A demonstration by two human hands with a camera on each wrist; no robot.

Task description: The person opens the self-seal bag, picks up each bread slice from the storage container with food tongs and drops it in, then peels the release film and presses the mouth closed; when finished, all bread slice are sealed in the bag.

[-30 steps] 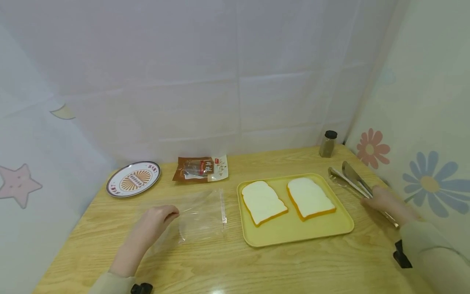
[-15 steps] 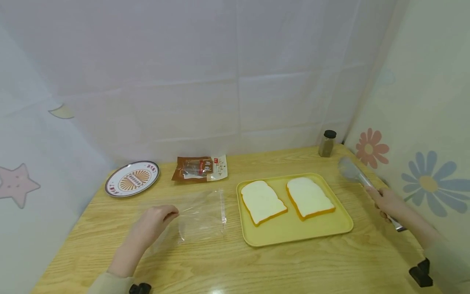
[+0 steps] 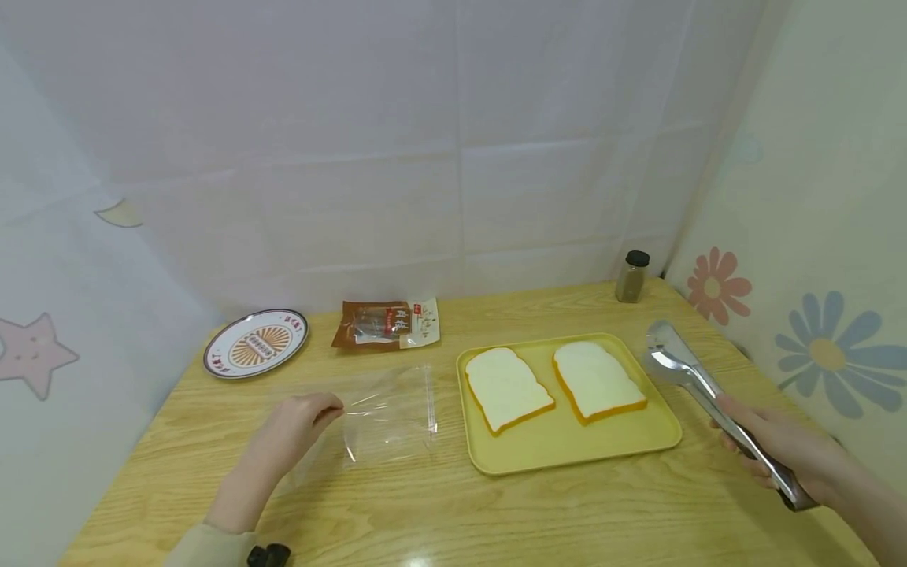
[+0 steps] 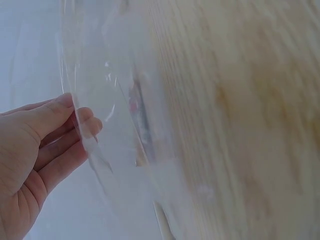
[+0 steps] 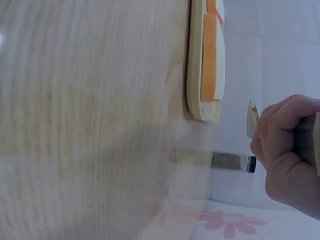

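My left hand (image 3: 301, 425) pinches the edge of a clear plastic zip bag (image 3: 390, 421) between thumb and fingers; in the left wrist view the thin film (image 4: 107, 90) hangs from the fingertips. At the right, metal tongs (image 3: 737, 437) are gripped in my right hand (image 3: 790, 449), their heads pointing forward and left, near the corner of the yellow tray (image 3: 567, 457). Two bread slices with orange crusts lie on that tray, a left slice (image 3: 506, 390) and a right slice (image 3: 598, 382). Only one tip of the tongs shows past the curled fingers in the right wrist view.
A round printed plate (image 3: 257, 344) sits at the back left. Beside it lies a brown and white food packet (image 3: 386, 324). The black-capped spice jar (image 3: 632, 277) stands at the back right of the wooden table (image 3: 397, 520). Cloth walls border the back and sides.
My right hand has lifted the tongs from the right side of the table and turned them, drawing back toward the front right. My left hand stays at the bag.
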